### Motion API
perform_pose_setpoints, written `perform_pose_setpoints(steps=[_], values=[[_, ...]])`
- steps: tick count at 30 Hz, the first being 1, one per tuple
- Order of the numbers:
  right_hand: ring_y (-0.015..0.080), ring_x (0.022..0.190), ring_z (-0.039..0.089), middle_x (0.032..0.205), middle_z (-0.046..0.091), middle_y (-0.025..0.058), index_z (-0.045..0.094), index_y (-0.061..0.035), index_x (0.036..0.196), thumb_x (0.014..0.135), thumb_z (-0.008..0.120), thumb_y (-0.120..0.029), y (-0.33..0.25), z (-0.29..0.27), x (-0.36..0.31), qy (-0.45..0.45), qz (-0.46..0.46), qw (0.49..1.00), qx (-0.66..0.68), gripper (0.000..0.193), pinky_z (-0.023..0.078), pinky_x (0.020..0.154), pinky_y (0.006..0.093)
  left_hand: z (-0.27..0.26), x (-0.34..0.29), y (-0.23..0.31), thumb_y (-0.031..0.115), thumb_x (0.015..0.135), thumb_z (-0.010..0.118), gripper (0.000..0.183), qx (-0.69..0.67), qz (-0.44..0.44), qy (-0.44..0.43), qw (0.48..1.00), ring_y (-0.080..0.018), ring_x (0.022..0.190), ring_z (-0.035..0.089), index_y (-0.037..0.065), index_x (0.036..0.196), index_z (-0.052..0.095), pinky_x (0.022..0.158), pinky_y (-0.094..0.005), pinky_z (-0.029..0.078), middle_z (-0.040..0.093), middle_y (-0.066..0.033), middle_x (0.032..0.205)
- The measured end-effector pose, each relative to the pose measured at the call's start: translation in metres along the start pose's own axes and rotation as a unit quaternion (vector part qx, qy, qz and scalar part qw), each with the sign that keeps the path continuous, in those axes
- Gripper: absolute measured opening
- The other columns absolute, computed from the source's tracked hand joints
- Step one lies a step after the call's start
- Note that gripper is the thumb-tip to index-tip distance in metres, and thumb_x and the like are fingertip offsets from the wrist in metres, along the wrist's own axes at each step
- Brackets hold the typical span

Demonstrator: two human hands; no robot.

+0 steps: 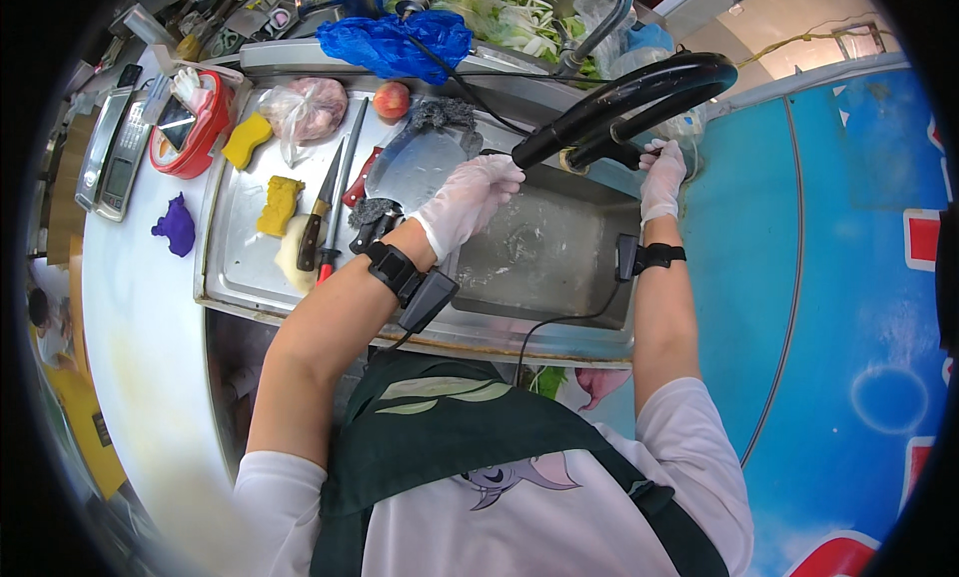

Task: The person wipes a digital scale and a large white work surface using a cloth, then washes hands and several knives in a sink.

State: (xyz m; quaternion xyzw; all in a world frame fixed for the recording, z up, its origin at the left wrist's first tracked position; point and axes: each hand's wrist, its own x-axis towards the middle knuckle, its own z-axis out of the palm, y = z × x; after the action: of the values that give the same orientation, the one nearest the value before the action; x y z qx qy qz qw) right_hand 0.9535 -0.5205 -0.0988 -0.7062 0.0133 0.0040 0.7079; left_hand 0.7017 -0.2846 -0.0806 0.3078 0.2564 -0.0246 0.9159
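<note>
A black faucet point(639, 87) with a thick curved spout arches over the grey sink basin point(599, 227). My left hand point(472, 199), in a clear glove, closes its fingers at the lower end of that spout, left of the basin. Over by the basin's right back corner, my right hand point(661, 182), gloved too, grips the faucet's black handle point(624, 155); its fingertips are partly hidden. A shallow layer of cloudy water seems to cover the basin floor.
The drainboard left of the basin holds yellow sponges point(280, 205), a knife point(318, 212), a sharpening rod point(340, 192), bagged meat point(312, 107), a peach point(392, 100) and dark scouring pads point(447, 117). A blue plastic bag point(400, 45) and leafy greens point(534, 27) lie behind.
</note>
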Motion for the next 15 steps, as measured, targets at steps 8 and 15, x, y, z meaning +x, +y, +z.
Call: perform_pose_setpoints(steps=[8,15], values=[[0.019,0.072,0.064,0.094,0.066,0.0093,0.06,-0.0036,0.101,0.101,0.054,-0.027,-0.011,0.016,-0.051,0.082,0.02,0.996,0.032,0.024,0.052,0.061,0.0295,-0.008,0.0,0.005,0.006,0.089,0.064,0.011,-0.019,-0.009,-0.017,1.0,-0.0123,0.072,0.054,0.002,0.099,0.06,0.062,-0.0221,0.045,0.06,-0.005,0.085],[0.0195,0.088,0.065,0.104,0.067,0.0082,0.063,-0.0043,0.114,0.097,0.053,-0.026,0.001,0.12,-0.179,-0.309,0.329,0.839,0.303,0.029,0.052,0.069,0.0277,-0.005,0.015,-0.019,0.012,0.094,0.06,0.014,-0.226,-0.014,-0.145,0.963,-0.0175,0.079,0.055,0.002,0.103,0.058,0.066,-0.0259,0.047,0.058,-0.0079,0.089]])
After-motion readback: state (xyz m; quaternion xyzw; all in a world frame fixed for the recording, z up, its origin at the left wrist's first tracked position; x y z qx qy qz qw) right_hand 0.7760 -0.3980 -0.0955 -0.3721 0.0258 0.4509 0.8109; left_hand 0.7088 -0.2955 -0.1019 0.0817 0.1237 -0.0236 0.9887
